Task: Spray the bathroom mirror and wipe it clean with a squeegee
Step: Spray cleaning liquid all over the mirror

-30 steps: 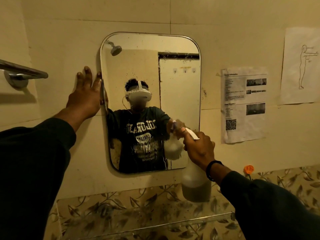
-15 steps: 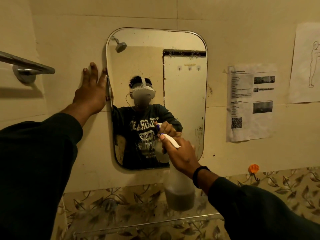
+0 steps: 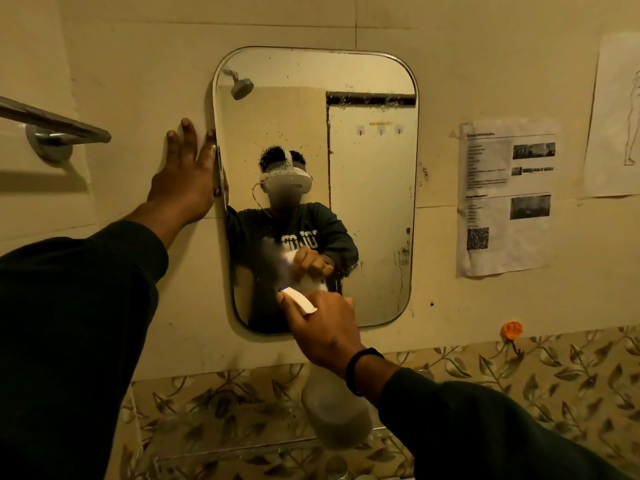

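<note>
A rounded rectangular mirror (image 3: 370, 174) hangs on the beige tiled wall, with fine droplets across its middle and a misty patch low in the centre. My right hand (image 3: 322, 330) is shut on a translucent spray bottle (image 3: 337, 414) with a white trigger head (image 3: 298, 299) aimed at the mirror's lower part. My left hand (image 3: 185, 178) lies flat on the wall, fingers spread, with its edge against the mirror's left rim. No squeegee is visible.
A chrome towel bar (image 3: 52, 128) juts from the wall at left. Printed paper sheets (image 3: 505, 199) are stuck to the wall at right. An orange hook (image 3: 512, 330) sits above the leaf-patterned tiles. A glass shelf (image 3: 263, 452) runs below the mirror.
My right hand carried the spray bottle leftward along the mirror's lower part, and fresh mist and droplets have appeared on the glass. My left hand stayed against the mirror's left rim.
</note>
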Demonstrator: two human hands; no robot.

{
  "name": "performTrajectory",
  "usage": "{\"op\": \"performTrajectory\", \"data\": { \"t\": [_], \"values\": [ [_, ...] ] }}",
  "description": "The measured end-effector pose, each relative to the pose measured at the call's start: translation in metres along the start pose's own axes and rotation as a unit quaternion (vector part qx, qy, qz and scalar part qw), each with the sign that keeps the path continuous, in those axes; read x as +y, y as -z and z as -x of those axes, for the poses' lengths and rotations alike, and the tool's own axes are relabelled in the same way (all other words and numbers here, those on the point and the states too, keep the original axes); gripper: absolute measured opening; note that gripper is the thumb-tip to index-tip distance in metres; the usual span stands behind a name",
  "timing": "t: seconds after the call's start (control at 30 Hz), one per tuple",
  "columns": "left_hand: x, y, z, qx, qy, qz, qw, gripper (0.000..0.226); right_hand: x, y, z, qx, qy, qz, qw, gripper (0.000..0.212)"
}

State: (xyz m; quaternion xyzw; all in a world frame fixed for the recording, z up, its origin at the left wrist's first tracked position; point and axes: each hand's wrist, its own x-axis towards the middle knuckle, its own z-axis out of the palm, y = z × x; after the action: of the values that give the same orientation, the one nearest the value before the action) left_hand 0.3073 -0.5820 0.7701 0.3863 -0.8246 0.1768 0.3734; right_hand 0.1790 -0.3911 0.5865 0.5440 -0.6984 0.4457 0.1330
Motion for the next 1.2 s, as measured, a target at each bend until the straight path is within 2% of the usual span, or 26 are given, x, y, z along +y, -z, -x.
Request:
{"op": "performTrajectory", "data": {
  "t": [0.07,0.2,0.37,0.57,1.1,1.2],
  "values": [
    [0.0,0.0,-0.001,0.0,-0.001,0.001,1.0,0.096,-0.004,-0.005,0.002,-0.009,0.001,0.022,1.0,0.058],
    [-0.003,-0.002,-0.002,0.0,-0.003,0.006,1.0,0.094,-0.009,-0.008,0.007,-0.043,-0.012,-0.002,0.999,0.056],
    [-0.002,-0.002,-0.002,0.0,-0.003,0.006,1.0,0.093,-0.012,-0.01,0.011,-0.012,-0.009,0.0,1.0,0.059],
    [-0.004,-0.003,-0.003,0.0,-0.007,0.004,1.0,0.093,-0.005,-0.011,0.015,-0.046,-0.028,-0.003,0.999,0.055],
    [-0.005,-0.005,-0.004,0.004,-0.007,0.006,1.0,0.094,0.027,-0.004,0.015,0.028,-0.081,-0.029,0.996,0.052],
    [-0.005,-0.005,-0.004,0.004,-0.005,0.009,1.0,0.092,0.029,-0.003,0.016,0.014,-0.084,-0.023,0.996,0.051]
  ]
}}
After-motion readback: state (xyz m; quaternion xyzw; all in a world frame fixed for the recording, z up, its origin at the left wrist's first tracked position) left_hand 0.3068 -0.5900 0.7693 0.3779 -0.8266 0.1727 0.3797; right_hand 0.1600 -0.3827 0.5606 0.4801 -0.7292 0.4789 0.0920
